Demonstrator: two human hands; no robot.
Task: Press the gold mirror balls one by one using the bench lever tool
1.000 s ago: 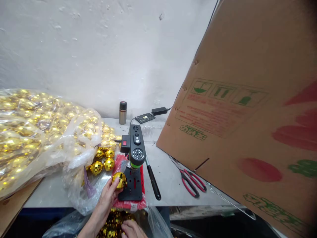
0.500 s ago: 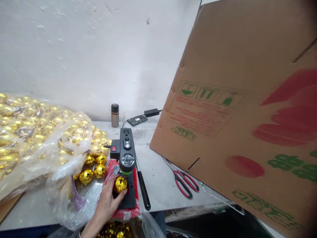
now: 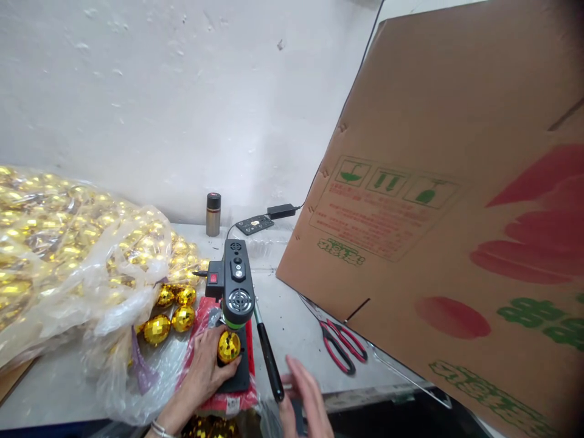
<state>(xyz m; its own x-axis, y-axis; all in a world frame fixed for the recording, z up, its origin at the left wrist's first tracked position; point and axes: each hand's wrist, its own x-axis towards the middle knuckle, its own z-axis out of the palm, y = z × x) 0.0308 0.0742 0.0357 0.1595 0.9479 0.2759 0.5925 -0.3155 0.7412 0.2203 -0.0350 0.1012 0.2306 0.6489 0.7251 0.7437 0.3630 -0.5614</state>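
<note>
The left hand (image 3: 205,364) grips a gold mirrored ball (image 3: 229,347) just below the black machine's head (image 3: 239,302), the right hand (image 3: 306,392) spreads near the black-handled lever (image 3: 270,359), and a loose grip could let the round ball roll askew.

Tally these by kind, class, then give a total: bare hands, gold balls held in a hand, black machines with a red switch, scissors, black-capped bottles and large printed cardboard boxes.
Hands: 2 (left hand, right hand)
Held gold ball: 1
Black machine: 1
Scissors: 1
Bottle: 1
Printed cardboard box: 1
Total: 7
</note>
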